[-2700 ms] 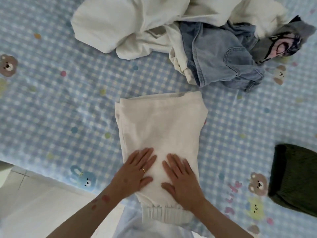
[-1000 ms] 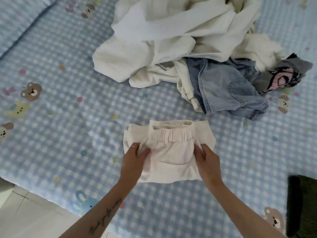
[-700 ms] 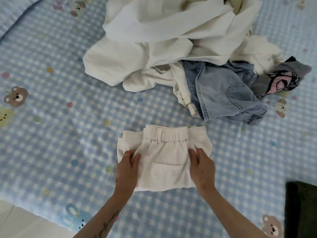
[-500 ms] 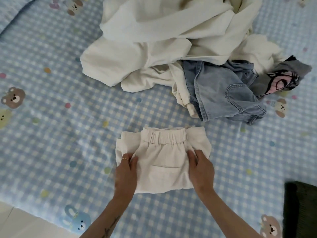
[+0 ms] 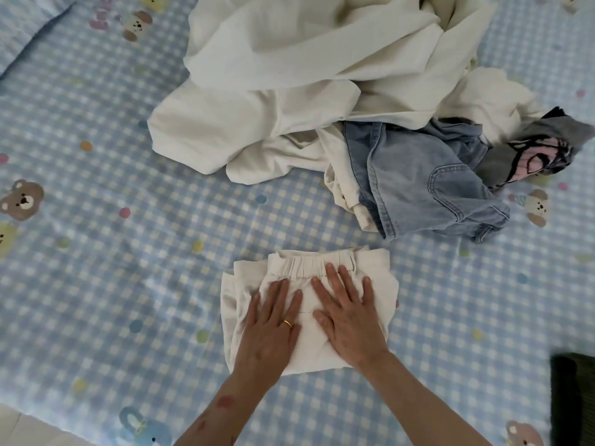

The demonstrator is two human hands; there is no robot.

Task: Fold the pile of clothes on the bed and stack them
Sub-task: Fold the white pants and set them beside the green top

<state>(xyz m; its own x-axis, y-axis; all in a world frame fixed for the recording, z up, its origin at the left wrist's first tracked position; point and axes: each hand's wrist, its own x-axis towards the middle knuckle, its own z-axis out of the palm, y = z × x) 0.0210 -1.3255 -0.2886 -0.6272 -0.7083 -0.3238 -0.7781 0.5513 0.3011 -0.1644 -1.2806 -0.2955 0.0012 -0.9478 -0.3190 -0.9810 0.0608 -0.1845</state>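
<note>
Cream trousers (image 5: 375, 281), folded into a squat bundle, lie on the blue checked bed (image 5: 96, 284) with the elastic waistband facing the far side and the long axis running left to right. Left hand (image 5: 270, 329) and right hand (image 5: 346, 317) lie flat on top, fingers straight and spread, palms down. Open sheet surrounds the bundle to the left, right and near side; the unfolded pile (image 5: 306, 91) of white garments and denim jeans (image 5: 428, 188) sits well beyond it, and a dark green garment (image 5: 576, 400) lies at the right edge. Half a second ago the hands gripped the bundle's sides; now they press its top.
</note>
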